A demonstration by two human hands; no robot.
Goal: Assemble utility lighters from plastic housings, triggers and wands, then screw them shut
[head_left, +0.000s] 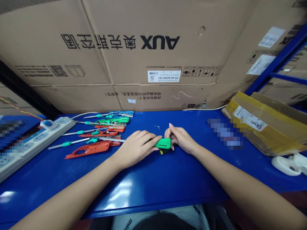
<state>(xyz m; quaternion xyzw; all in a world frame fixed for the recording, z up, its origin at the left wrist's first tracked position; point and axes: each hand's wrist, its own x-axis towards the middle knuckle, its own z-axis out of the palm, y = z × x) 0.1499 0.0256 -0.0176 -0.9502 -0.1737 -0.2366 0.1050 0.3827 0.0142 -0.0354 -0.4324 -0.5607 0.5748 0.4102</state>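
Observation:
My left hand (136, 147) is closed around a soldering iron with a green handle (163, 143); its metal shaft (112, 139) sticks out to the left. At the handle's right end is my right hand (181, 139), its fingers curled together; whatever they may hold is hidden. Below the handle lies a small black and yellow piece (161, 152), partly covered. Left of my hands, several metal rods with teal collars (66, 144) and wires lie beside orange handle shells (91, 149), a green shell (122, 120) and a blue one (127, 113).
Small white bits (157, 126) lie on the blue table (148, 185) beyond my hands. A white power strip (31, 147) runs along the left. On the right are a yellow-taped carton (263, 124) and a white object (287, 164). A large cardboard box (120, 70) stands behind.

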